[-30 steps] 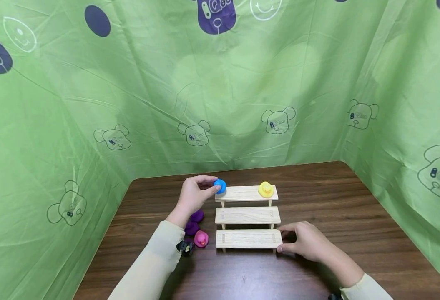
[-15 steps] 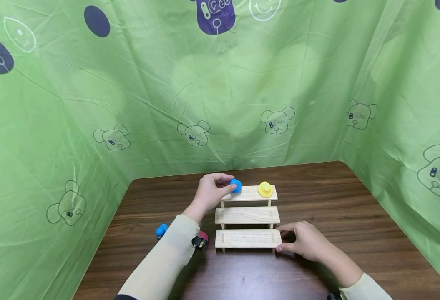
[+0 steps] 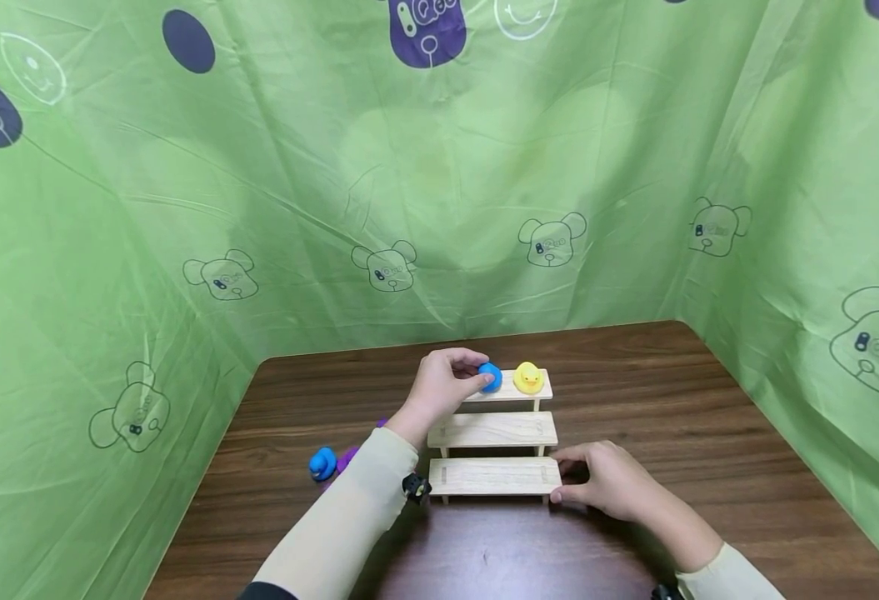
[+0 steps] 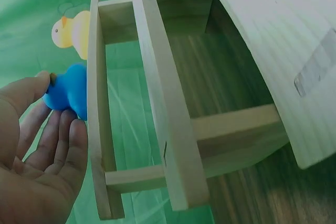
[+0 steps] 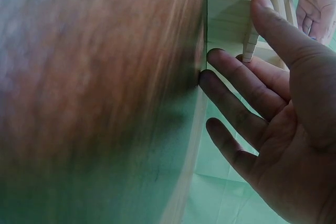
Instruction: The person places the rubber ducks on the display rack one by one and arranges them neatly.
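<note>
"What sort of place is this?"

"A curtained booth (image 3: 791,192); whether in a home or a lab, I can't tell."

"What shows it?"

"Green cloth (image 3: 454,175), printed with cartoon bear heads (image 3: 390,269), hangs beyond the left hand (image 3: 442,387) gripping the blue duck (image 3: 490,377) and to both sides of it. A brown wood-grain table (image 3: 611,362) spreads below that grip, and the cloth hides whatever is behind."

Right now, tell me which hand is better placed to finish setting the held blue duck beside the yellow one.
The left hand, most likely: it pinches the blue duck at the top shelf, near the yellow duck. The right hand holds the bottom shelf, farther from both ducks.
</note>
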Demonstrator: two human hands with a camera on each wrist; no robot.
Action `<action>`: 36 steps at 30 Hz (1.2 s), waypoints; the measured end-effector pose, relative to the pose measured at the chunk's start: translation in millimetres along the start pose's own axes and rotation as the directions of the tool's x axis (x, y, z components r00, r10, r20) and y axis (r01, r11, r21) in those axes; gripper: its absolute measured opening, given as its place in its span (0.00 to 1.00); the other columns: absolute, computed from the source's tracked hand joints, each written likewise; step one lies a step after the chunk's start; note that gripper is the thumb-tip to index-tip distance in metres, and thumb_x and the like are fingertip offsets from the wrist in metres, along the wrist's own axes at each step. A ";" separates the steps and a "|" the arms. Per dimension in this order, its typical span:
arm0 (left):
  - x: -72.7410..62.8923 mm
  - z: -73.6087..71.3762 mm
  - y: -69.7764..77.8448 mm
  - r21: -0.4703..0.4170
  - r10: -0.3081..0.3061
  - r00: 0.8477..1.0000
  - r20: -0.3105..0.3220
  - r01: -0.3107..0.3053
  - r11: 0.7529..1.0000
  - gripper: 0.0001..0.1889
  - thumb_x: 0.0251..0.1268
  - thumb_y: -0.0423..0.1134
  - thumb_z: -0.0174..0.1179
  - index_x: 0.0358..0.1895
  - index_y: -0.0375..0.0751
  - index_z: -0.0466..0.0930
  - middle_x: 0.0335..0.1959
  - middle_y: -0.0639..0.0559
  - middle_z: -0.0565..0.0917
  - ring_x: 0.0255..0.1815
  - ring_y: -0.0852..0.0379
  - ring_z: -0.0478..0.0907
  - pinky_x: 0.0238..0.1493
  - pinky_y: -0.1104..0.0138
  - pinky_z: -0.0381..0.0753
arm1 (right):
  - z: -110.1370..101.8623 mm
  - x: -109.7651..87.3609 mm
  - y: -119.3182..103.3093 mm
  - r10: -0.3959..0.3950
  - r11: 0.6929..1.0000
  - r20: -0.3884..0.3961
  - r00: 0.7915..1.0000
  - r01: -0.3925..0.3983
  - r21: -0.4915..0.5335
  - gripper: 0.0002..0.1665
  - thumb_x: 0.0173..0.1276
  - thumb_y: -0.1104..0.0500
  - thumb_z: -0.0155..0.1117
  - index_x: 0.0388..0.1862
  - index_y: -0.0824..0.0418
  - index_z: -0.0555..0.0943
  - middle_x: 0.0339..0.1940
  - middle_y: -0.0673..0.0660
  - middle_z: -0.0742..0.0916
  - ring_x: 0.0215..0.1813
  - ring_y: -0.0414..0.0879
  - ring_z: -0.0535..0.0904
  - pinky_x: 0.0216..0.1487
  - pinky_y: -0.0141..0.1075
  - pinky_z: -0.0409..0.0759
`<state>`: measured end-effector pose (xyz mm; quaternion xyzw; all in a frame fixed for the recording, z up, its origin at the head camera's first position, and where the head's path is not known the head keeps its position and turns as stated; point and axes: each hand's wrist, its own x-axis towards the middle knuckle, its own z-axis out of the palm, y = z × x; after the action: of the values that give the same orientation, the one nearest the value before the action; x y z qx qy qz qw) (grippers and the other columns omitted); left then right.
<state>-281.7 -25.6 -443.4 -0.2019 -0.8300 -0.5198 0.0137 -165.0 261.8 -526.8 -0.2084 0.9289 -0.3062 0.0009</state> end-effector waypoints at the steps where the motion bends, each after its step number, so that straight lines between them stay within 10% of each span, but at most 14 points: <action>1: -0.3 1.0 0.7 0.006 -0.002 1.000 0.000 0.002 1.000 0.13 0.61 0.39 0.78 0.49 0.44 0.91 0.35 0.58 0.89 0.36 0.60 0.85 0.39 0.67 0.87 | -0.2 0.1 -0.3 -0.004 1.000 0.000 1.000 0.004 0.000 0.33 0.56 0.36 0.83 0.55 0.52 0.89 0.36 0.32 0.88 0.44 0.37 0.86 0.46 0.40 0.84; 21: -1.7 6.7 3.0 0.058 -0.005 1.000 -0.006 0.005 0.998 0.15 0.61 0.40 0.79 0.50 0.47 0.91 0.37 0.60 0.89 0.37 0.61 0.85 0.42 0.69 0.87 | -0.8 -0.2 -0.6 -0.011 1.000 0.002 1.000 0.011 0.001 0.32 0.56 0.38 0.83 0.55 0.52 0.89 0.36 0.32 0.88 0.44 0.37 0.86 0.47 0.41 0.84; 36: -14.4 -21.6 -12.1 0.001 0.056 0.993 -0.105 -0.056 0.998 0.14 0.61 0.42 0.79 0.50 0.49 0.90 0.45 0.59 0.90 0.46 0.55 0.88 0.52 0.62 0.86 | -1.9 -2.7 -1.4 0.002 1.000 0.006 1.000 -0.002 0.014 0.29 0.56 0.40 0.84 0.54 0.50 0.89 0.35 0.32 0.88 0.42 0.37 0.86 0.45 0.38 0.83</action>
<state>-276.7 -53.5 -447.2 -0.1974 -0.8217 -0.5298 0.0715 -162.3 262.9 -524.8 -0.2083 0.9270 -0.3119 0.0056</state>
